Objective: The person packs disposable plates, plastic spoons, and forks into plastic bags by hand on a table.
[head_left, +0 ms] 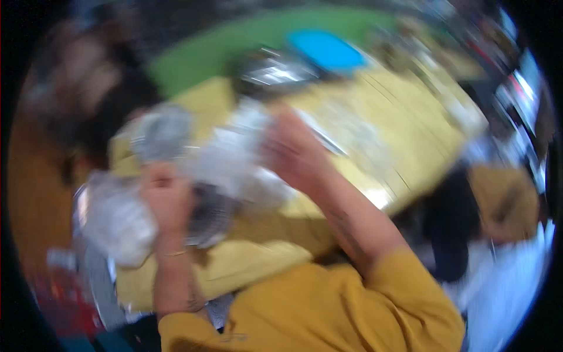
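Note:
The whole view is smeared by motion. My left hand [167, 196] is closed, its fingers curled in; what it holds, if anything, cannot be made out. Beside it on the left sits a clear plastic bag [120, 223] with whitish contents. A dark, ridged round thing [208, 216] shows just to its right. My right hand [290, 146] is over the middle of the table, against crumpled whitish plastic [231, 155]; its fingers are too blurred to read. A grey, plastic-like bundle [164, 132] lies beyond my left hand.
Yellow covering [410, 135] spreads over the table. Farther back are a shiny dark container [272, 70], a bright blue tray or lid [326, 50] and a green surface [199, 56]. A thin, light-coloured tool-like thing [325, 139] lies right of my right hand. Another person [111, 88] is at the left.

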